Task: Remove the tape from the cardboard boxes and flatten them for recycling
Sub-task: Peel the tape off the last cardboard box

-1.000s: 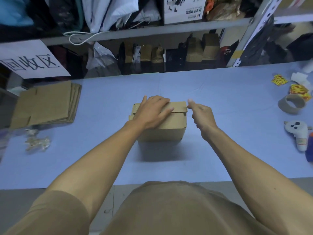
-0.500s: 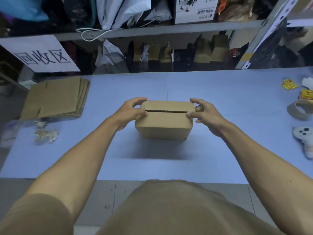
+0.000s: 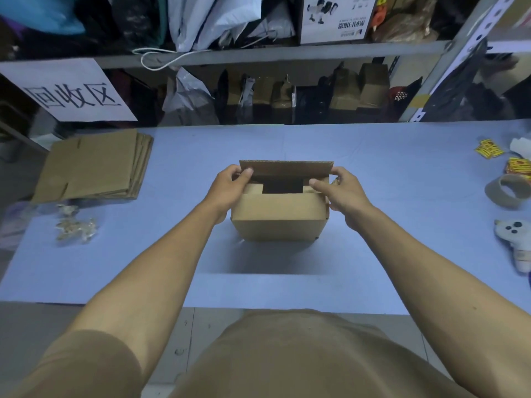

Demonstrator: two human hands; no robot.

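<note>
A small brown cardboard box (image 3: 278, 218) stands in the middle of the blue table (image 3: 388, 173). Its far top flap (image 3: 286, 167) is raised upright, and the dark inside shows between the two short inner flaps. My left hand (image 3: 230, 186) pinches the left end of the raised flap, thumb in front. My right hand (image 3: 342, 189) holds the right end of the flap and the box's right top corner, fingers curled round it. A bit of crumpled clear tape seems to sit under my right fingers.
A stack of flattened cardboard (image 3: 94, 165) lies at the left, with crumpled clear tape (image 3: 76, 225) in front of it. At the right are a tape roll (image 3: 510, 191), yellow-red stickers (image 3: 488, 147) and a white controller (image 3: 514, 242). Shelving rises behind the table.
The box top was closed half a second ago; now both hands have lifted the far flap upright and the box is open. A second ago my left hand lay flat on the lid.
</note>
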